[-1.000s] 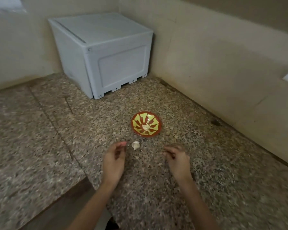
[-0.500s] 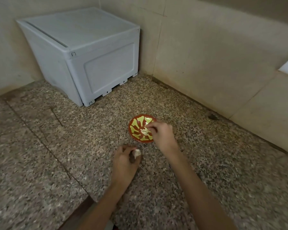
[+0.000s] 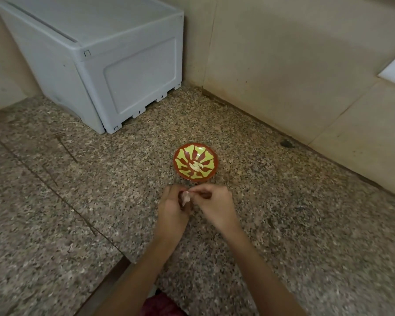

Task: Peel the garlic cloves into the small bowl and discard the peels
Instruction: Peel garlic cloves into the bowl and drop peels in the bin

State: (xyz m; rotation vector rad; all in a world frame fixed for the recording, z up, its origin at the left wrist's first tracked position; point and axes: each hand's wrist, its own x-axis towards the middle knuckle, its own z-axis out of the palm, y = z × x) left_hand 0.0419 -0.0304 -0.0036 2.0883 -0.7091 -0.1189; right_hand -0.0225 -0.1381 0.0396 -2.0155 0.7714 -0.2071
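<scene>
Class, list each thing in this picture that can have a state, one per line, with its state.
garlic piece: held between both hands
left hand: grips the garlic piece
right hand: pinches the garlic piece
small bowl: upright, holds peeled cloves
grey plastic box: closed

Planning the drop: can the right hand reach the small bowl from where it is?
Probably yes. The small bowl sits just beyond the right hand, with only bare counter between. Both it and the left hand are pinching the garlic clove, though.
</scene>
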